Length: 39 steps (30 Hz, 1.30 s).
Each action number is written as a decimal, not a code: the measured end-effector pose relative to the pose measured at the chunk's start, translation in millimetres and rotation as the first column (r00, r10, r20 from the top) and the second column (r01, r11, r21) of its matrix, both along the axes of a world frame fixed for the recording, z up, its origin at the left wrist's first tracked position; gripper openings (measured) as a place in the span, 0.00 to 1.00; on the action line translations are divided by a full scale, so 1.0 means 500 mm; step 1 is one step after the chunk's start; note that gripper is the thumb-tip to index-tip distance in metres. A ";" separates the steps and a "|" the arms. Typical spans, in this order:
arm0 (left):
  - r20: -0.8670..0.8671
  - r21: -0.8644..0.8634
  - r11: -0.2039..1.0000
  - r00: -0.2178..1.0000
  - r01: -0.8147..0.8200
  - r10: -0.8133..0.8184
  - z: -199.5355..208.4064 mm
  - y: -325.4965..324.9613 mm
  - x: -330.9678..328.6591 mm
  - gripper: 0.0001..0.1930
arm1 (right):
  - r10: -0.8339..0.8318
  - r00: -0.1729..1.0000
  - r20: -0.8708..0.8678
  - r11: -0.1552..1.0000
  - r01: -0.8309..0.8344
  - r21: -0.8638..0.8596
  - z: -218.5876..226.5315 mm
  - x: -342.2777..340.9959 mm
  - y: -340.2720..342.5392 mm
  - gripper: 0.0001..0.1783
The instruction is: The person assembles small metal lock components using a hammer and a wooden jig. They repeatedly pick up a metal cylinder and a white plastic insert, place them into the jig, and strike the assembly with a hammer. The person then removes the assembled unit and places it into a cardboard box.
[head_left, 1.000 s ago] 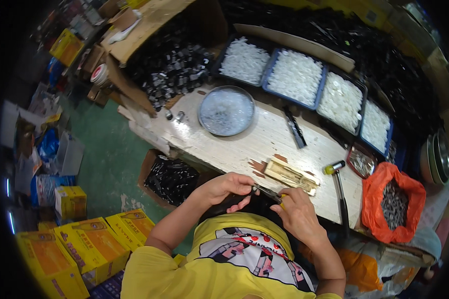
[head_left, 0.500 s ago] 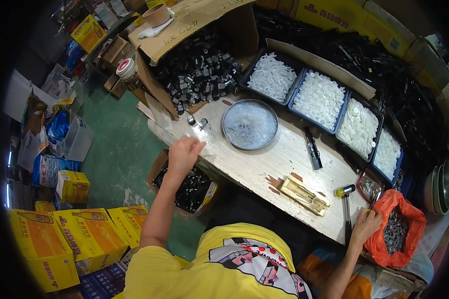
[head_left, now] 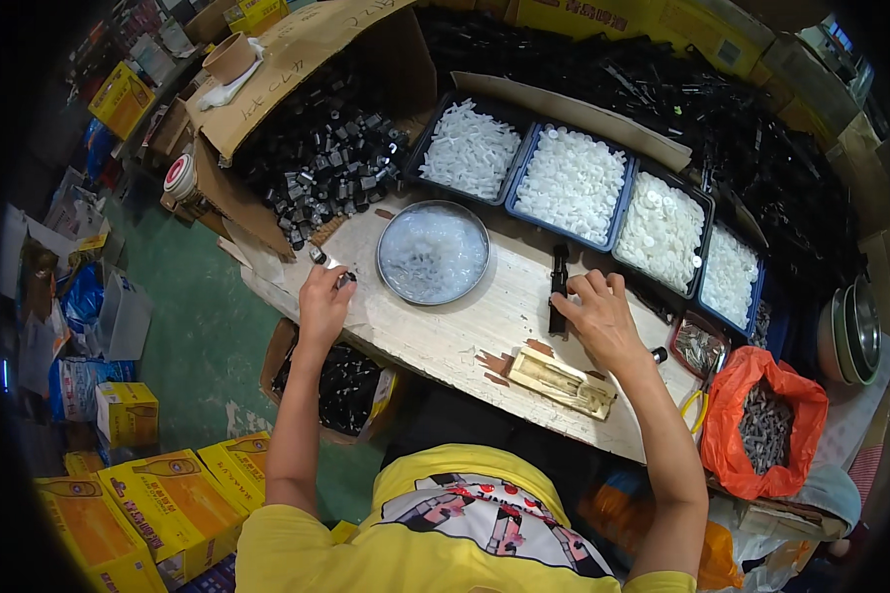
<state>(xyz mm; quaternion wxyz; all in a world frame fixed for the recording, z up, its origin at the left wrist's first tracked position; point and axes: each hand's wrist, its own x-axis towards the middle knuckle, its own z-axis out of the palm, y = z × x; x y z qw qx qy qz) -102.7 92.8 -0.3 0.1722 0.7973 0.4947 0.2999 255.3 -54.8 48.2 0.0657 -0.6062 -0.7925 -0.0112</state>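
Observation:
My left hand (head_left: pixel 323 304) is at the left end of the table, its fingertips closed on a small black-and-silver block (head_left: pixel 345 279). A second such block (head_left: pixel 317 255) lies just beyond it. My right hand (head_left: pixel 600 314) reaches over the table with fingers bent and apart. Its thumb rests at a narrow black bar-shaped part (head_left: pixel 560 269), which lies flat on the tabletop. Between my hands stands a round metal dish (head_left: pixel 433 208) of small translucent pieces. Nearer to me lies a pale, yellowish grooved block (head_left: pixel 562 383).
Trays of white plastic parts (head_left: pixel 574 183) line the far side. Black-and-silver blocks (head_left: pixel 341 168) are heaped in a cardboard box at far left, black parts (head_left: pixel 752 148) at far right. An orange-red bag (head_left: pixel 727 450) of grey pieces is at right, beside a yellow loop-shaped handle (head_left: pixel 700 410).
My right hand has moved from beside the orange-red bag leftward to the black bar. My left hand has come up to the small blocks and closed on one. The view has shifted.

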 end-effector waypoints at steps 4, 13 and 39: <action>0.481 -0.383 0.916 0.873 0.120 0.087 0.006 -0.069 0.024 0.14 | 0.043 0.999 -0.009 0.987 -0.041 0.154 0.003 -0.013 -0.038 0.11; 0.732 -0.627 0.526 0.665 0.574 0.148 0.082 -0.164 0.163 0.13 | -0.103 0.995 0.013 0.994 0.103 -0.019 -0.001 -0.101 -0.180 0.20; 0.509 -0.593 0.646 0.845 0.480 -0.161 0.071 -0.244 0.328 0.05 | -0.239 0.595 -0.767 0.913 0.406 0.031 -0.042 -0.130 -0.179 0.09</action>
